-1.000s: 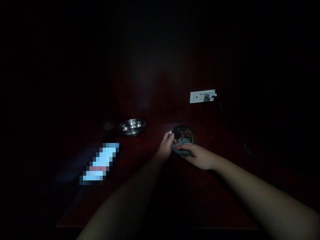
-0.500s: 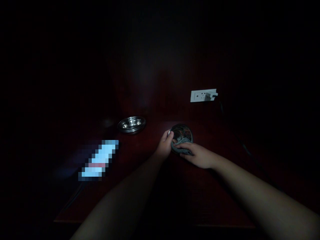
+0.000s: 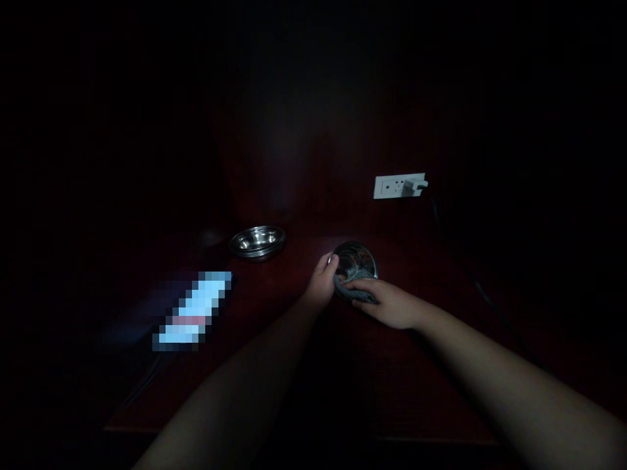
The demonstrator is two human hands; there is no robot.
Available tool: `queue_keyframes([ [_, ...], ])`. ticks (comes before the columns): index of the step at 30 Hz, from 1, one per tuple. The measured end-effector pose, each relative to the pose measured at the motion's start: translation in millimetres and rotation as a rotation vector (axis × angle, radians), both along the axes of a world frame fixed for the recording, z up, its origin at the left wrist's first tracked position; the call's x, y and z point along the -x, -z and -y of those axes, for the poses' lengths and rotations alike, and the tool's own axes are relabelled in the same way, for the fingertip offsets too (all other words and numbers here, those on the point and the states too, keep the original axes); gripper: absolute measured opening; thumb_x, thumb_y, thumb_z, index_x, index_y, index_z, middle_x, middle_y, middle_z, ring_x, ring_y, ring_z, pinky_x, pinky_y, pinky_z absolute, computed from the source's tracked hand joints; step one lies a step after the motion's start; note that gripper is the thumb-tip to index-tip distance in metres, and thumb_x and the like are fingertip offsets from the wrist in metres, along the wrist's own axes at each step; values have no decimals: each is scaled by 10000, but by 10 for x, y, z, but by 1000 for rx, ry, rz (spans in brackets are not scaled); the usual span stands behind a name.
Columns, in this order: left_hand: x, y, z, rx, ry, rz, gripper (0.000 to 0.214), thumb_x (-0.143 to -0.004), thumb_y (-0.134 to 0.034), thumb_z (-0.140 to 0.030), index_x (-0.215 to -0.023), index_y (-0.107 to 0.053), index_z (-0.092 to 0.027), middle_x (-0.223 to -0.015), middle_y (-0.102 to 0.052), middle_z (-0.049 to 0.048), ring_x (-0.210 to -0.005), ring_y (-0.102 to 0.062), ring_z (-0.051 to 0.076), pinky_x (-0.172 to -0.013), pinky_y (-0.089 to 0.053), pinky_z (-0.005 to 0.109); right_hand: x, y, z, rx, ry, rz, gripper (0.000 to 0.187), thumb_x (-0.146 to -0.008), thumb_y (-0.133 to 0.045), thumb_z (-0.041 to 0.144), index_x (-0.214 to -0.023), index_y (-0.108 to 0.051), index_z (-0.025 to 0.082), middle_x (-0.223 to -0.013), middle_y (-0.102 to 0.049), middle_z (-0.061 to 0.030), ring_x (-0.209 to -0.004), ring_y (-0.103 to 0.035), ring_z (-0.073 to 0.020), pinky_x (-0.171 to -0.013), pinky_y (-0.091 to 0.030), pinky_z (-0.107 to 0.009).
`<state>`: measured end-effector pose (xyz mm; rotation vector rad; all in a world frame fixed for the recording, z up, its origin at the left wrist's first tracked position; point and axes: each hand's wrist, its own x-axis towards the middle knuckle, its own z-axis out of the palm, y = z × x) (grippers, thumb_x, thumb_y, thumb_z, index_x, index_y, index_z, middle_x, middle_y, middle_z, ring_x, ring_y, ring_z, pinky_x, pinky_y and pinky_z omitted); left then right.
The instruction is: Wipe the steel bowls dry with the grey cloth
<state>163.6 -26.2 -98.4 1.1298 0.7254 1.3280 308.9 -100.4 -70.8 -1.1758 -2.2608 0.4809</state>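
Note:
A shiny metal bowl [image 3: 353, 251] is tilted so that its inside faces me, a little right of the middle of the view. My left hand [image 3: 322, 282] grips its left rim, with the thumb over the edge. A grey-green cloth [image 3: 353, 291] is folded over the near rim and reaches into the bowl. My right hand [image 3: 390, 303] is closed on the cloth and presses it against the near right side. The fingertips inside the cloth are partly hidden.
Several stacked metal bowls [image 3: 258, 243] stand at the back left of the dark red table [image 3: 426, 385]. A bright, pixelated screen [image 3: 193, 312] lies nearer on the left. A wall socket [image 3: 399, 186] with a plugged-in charger is behind, its dark cable [image 3: 482, 290] running down the right.
Both hands keep hold of the bowl and cloth in almost the same place. The whole view has shifted very slightly.

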Motion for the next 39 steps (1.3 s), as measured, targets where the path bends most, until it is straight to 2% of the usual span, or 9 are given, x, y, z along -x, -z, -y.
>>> queue_keyframes([
  [5, -15, -37, 25, 19, 17, 38, 391, -776, -582, -451, -1070, -611, -195, -850, -677, 38, -845, -627, 188, -834, -476, 331, -4, 6, -2, -6, 16, 26, 387, -808, -549, 237, -1191, -581, 193, -1231, -612, -85, -1144, -564, -234, -1009, -427, -415],
  [12, -1, -103, 86, 1, 17, 13, 345, -799, -559, -425, -1049, -619, -195, -923, -683, 47, -902, -624, 194, -874, -462, 332, -8, -5, -5, 11, 13, 42, 399, -811, -545, 236, -1205, -569, 178, -1228, -609, -97, -1134, -565, -237, -1007, -423, -417],
  [16, 0, -51, 43, 12, 50, 36, 364, -810, -539, -444, -1068, -609, -196, -959, -684, 56, -886, -631, 193, -881, -462, 343, -7, -12, -3, 14, 15, 49, 392, -813, -543, 233, -1199, -572, 165, -1225, -611, -104, -1131, -566, -238, -1010, -419, -414],
  [22, -15, 43, -50, 9, 65, 80, 446, -783, -567, -488, -1100, -604, -177, -1073, -667, 85, -1010, -611, 225, -946, -439, 374, -7, -13, -5, 12, 15, 41, 381, -811, -544, 232, -1186, -581, 167, -1232, -609, -96, -1142, -561, -232, -1016, -415, -407],
  [30, -18, 107, -117, -12, 59, 90, 445, -777, -575, -498, -1076, -618, -172, -1076, -666, 87, -1035, -605, 229, -977, -421, 384, -10, -6, -7, 19, 33, 32, 383, -802, -552, 225, -1180, -588, 182, -1222, -617, -88, -1131, -570, -233, -1011, -420, -400],
  [39, -17, 95, -105, -13, 65, 87, 432, -790, -554, -504, -1067, -603, -176, -1033, -670, 83, -1000, -616, 223, -940, -439, 379, -21, 13, -16, -10, 13, 13, 372, -802, -554, 225, -1170, -595, 186, -1224, -617, -88, -1136, -567, -234, -1008, -422, -410],
])
